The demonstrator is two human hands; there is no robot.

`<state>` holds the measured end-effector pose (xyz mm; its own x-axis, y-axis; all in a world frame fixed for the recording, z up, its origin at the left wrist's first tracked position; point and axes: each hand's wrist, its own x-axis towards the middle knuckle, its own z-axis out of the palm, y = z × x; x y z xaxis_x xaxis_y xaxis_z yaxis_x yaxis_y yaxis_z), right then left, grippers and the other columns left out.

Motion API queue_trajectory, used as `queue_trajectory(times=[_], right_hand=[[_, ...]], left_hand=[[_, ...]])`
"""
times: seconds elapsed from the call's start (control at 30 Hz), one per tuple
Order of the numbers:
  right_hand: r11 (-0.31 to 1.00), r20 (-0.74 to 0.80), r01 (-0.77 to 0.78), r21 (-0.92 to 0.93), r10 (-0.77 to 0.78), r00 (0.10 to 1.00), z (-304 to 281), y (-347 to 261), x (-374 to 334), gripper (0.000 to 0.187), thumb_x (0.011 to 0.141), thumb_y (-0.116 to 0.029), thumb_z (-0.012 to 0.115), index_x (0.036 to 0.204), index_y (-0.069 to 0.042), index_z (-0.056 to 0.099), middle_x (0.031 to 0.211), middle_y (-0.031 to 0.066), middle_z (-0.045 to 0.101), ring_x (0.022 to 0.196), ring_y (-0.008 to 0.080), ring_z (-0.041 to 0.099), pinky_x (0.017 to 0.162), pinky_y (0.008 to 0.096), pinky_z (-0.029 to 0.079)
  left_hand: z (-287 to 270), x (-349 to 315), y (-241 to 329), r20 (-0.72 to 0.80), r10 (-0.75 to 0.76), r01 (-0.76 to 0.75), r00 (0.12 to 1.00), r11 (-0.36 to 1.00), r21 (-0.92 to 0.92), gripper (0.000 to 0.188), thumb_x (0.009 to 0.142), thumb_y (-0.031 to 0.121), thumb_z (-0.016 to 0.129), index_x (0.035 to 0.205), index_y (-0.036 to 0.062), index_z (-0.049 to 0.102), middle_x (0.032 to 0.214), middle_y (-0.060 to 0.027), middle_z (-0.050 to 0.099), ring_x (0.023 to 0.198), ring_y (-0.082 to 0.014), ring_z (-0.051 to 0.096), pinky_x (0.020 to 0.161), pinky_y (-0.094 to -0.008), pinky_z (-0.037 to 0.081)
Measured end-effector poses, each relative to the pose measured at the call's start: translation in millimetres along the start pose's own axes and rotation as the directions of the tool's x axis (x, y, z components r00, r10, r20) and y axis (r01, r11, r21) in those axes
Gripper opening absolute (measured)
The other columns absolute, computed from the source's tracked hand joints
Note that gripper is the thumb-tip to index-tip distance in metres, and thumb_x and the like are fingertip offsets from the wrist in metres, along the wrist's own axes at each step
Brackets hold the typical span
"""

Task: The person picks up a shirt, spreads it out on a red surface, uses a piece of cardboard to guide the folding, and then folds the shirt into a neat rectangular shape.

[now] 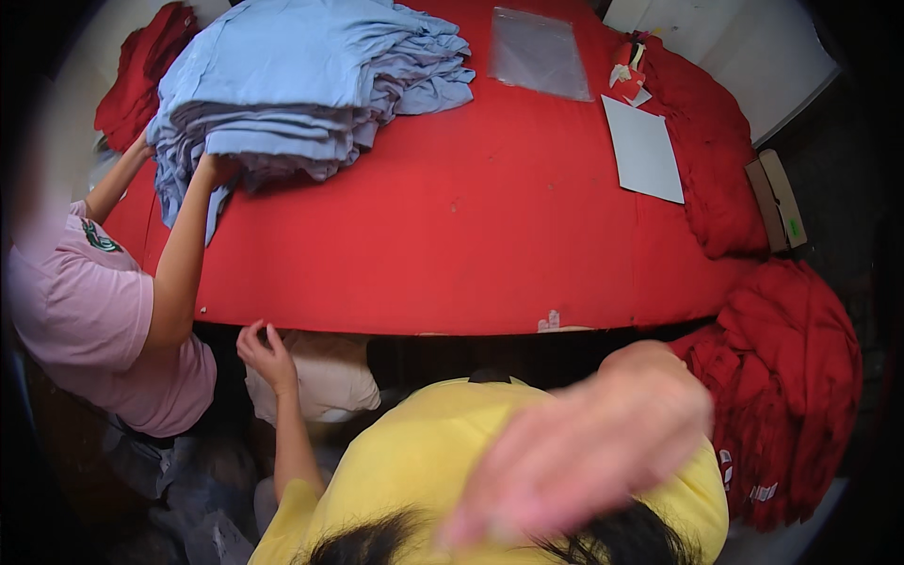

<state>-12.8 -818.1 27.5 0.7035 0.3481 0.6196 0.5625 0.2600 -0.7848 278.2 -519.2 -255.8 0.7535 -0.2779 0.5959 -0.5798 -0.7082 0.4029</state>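
One left hand (266, 358), lower left, loosely spread near red table (424, 245); right hand (603, 428), lower right, blurred, grip indeterminable.

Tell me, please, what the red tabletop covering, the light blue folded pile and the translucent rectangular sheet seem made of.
Red tabletop covering: probably matte cloth, showing little glare; vinyl possible. Light blue folded pile: soft, matte fabric, creased and drooping; fibre unclear. Translucent rectangular sheet: likely glossy plastic film; red faintly shows through.

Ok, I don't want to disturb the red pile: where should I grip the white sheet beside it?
Probably by its left edge, coming from the left: the white sheet lies flat, its right side by the red pile, while its left edge borders red tabletop.
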Motion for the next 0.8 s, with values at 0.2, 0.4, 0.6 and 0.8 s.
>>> queue_trajectory(times=[0.2,0.4,0.6,0.8], right_hand=[[0.975,0.067,0.070,-0.211,-0.057,0.996,92.0,-20.8,16.9,0.028,0.095,-0.010,0.046,0.112,0.009,0.057,0.114,0.0226,0.060,0.104,0.0316,0.059,0.091,0.0365,0.047],[0.915,0.043,0.042,-0.401,-0.027,0.999,147.1,-48.5,10.0,0.028,0.097,-0.011,0.042,0.099,0.009,0.061,0.104,0.0231,0.063,0.095,0.0293,0.063,0.085,0.0353,0.052],[0.863,0.082,0.086,-0.499,-0.052,0.995,163.3,-62.4,-23.2,0.035,0.099,-0.013,0.039,0.089,0.008,0.065,0.096,0.0234,0.065,0.087,0.0275,0.066,0.080,0.0345,0.056],[0.949,0.000,0.031,-0.313,-0.033,0.999,140.7,-41.8,-6.5,0.030,0.097,-0.013,0.044,0.089,0.007,0.066,0.097,0.0231,0.065,0.087,0.0282,0.065,0.077,0.0352,0.055]], left_hand=[[2.5,-31.4,90.3,0.028,0.207,-0.186,0.978,0.922,-0.338,0.025,0.087,0.014,0.061,0.111,0.0064,0.059,0.112,-0.0150,0.054,0.110,-0.0318,0.049,0.096,-0.0441,0.035],[18.6,-79.1,137.1,0.168,0.292,-0.221,0.941,0.911,-0.348,0.032,0.086,0.018,0.062,0.116,0.0063,0.057,0.119,-0.0134,0.053,0.113,-0.0319,0.047,0.100,-0.0456,0.033],[12.1,-101.9,111.4,0.188,0.218,-0.179,0.958,0.963,-0.203,0.037,0.085,0.020,0.063,0.118,0.0064,0.056,0.122,-0.0126,0.051,0.118,-0.0310,0.044,0.105,-0.0465,0.030],[20.6,-104.3,133.6,0.231,0.213,-0.156,0.949,0.958,-0.241,0.031,0.085,0.019,0.063,0.113,0.0074,0.058,0.122,-0.0113,0.051,0.119,-0.0311,0.044,0.104,-0.0461,0.031]])
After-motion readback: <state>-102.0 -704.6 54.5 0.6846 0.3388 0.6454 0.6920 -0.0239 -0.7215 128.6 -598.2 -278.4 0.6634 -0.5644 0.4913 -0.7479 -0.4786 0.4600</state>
